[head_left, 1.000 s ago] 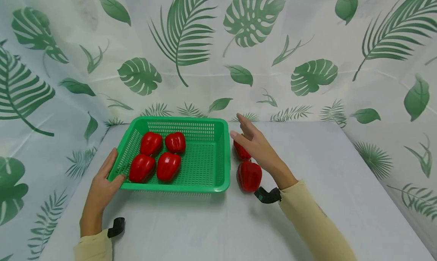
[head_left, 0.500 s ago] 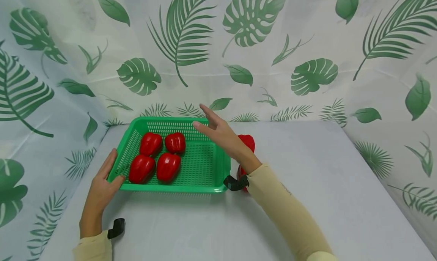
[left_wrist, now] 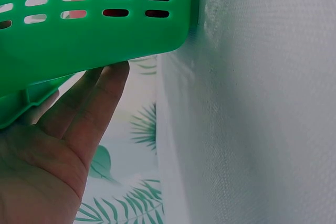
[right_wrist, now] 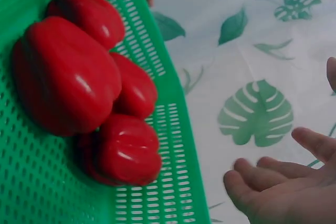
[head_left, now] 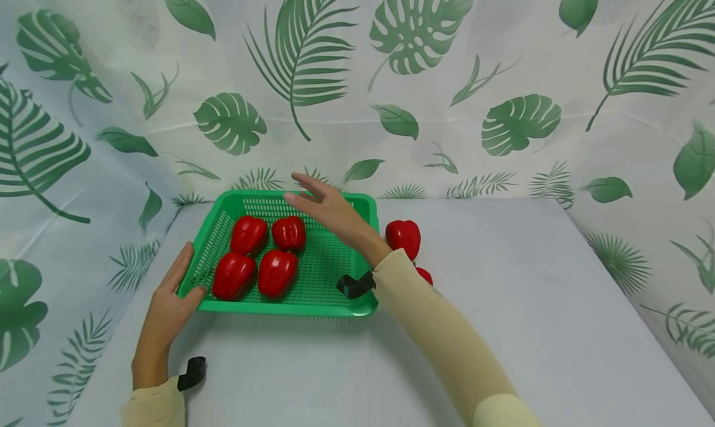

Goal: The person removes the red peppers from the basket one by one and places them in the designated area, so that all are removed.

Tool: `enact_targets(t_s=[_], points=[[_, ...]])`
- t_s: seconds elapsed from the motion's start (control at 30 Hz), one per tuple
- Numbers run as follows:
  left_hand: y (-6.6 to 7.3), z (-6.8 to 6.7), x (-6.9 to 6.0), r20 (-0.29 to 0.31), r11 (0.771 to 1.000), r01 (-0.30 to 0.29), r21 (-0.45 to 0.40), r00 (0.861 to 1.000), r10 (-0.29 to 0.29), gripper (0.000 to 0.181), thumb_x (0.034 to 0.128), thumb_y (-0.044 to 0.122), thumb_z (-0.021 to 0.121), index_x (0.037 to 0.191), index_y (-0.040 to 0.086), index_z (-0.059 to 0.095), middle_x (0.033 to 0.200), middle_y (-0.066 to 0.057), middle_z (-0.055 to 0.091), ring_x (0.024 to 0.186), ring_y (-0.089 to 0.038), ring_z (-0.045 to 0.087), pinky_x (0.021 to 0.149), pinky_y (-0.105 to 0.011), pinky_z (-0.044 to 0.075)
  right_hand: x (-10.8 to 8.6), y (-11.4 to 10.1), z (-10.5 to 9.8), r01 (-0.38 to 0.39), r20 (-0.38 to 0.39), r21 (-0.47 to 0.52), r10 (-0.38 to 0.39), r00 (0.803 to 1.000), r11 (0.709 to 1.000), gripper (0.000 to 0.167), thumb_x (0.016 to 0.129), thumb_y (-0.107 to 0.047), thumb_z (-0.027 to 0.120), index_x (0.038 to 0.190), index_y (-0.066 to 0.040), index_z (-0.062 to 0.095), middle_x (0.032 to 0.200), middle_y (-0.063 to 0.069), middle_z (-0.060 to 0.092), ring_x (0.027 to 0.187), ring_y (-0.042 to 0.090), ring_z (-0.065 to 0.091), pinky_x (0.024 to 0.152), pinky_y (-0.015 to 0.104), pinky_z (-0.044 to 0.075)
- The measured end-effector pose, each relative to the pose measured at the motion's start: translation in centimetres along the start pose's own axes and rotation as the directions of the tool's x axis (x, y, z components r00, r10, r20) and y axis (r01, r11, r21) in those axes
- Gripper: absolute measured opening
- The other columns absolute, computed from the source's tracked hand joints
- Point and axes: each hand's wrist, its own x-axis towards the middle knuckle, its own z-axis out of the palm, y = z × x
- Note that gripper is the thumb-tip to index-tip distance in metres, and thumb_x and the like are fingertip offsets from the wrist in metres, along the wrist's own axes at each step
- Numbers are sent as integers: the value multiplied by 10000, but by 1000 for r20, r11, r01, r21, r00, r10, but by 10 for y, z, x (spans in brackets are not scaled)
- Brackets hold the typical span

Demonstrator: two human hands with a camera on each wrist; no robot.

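Observation:
Several red bell peppers (head_left: 277, 274) lie in the left half of a green plastic basket (head_left: 365, 305) on the table. My left hand (head_left: 169, 309) rests at the basket's near-left corner, its straight fingers against the outer side and its thumb by the rim. In the left wrist view those fingers (left_wrist: 100, 103) reach the green wall. My right hand (head_left: 335, 216) hovers above the basket's back right part, fingers extended and holding nothing. Right of the basket is a red bell pepper (head_left: 403, 238); another pepper (head_left: 424, 275) is mostly hidden behind my right sleeve.
A pale cloth covers the table (head_left: 530, 303). A leaf-printed sheet (head_left: 335, 123) hangs behind it and along both sides. Black wrist cameras (head_left: 192, 373) stick out from both cuffs.
My right hand has moved left, from beside the loose peppers to over the basket, with nothing in it. The left hand, basket and peppers stay put.

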Motion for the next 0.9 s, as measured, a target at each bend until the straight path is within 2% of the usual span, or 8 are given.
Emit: enact_targets(t_s=[0.2,0.37,0.47,0.53,0.6,0.7,0.77,0.9], points=[[0,0,0,0,1000,8,5,1000,-8,771,1001,141,546,1715,165,256,1763,-43,228,1607,-329,210,1169,-717,281,18,16,7,-49,-24,-8,49,999,999,606,1056,-382,663,1598,-150,523,1625,129,480,1511,302,405,1168,519,418],[0,1,-1,8,1000,20,13,1000,-20,772,1006,155,546,1718,184,249,1765,-29,222,1607,-323,210,1154,-727,301,27,35,11,-116,-46,-31,114,992,993,632,1055,-387,670,1609,-128,510,1628,150,470,1492,295,415,1165,490,422],[0,0,-2,5,999,17,28,1000,-17,768,1008,160,545,1718,194,253,1763,-25,228,1606,-313,217,1173,-693,299,30,41,12,-135,-49,-33,133,990,990,648,1048,-389,679,1614,-127,504,1619,135,475,1477,298,433,1152,472,436],[0,-1,-2,-2,999,9,37,1000,-9,764,1009,154,549,1716,197,263,1761,-18,236,1605,-297,222,1207,-603,295,31,43,13,-140,-40,-31,138,990,990,641,1043,-381,689,1606,-129,515,1610,123,485,1468,294,440,1150,467,438],[0,-2,-2,-9,999,-7,43,1000,7,760,1009,140,556,1713,188,273,1758,-17,246,1605,-284,226,1225,-448,286,32,44,13,-142,-28,-32,142,990,989,634,1038,-362,700,1597,-120,524,1603,119,494,1465,293,442,1147,460,443],[0,-3,-1,-14,999,-13,50,1000,14,756,1015,145,555,1713,199,272,1758,-2,246,1604,-266,231,1160,-253,288,33,48,12,-154,-8,-49,154,988,987,611,1037,-323,708,1583,-109,537,1602,110,505,1475,289,435,1155,458,436],[-1,-2,0,-13,999,-11,51,1000,12,757,1016,150,558,1714,200,269,1759,-3,244,1603,-270,233,1123,-204,285,34,50,11,-160,3,-73,161,987,984,605,1037,-301,707,1584,-103,538,1603,120,507,1479,296,436,1156,463,437],[-2,-1,0,-7,999,2,51,1000,-2,762,1014,157,561,1715,211,266,1758,2,241,1601,-282,237,1097,-188,295,35,60,12,-180,38,-113,185,982,977,605,1040,-264,701,1594,-94,528,1617,142,492,1492,305,427,1166,472,427]])
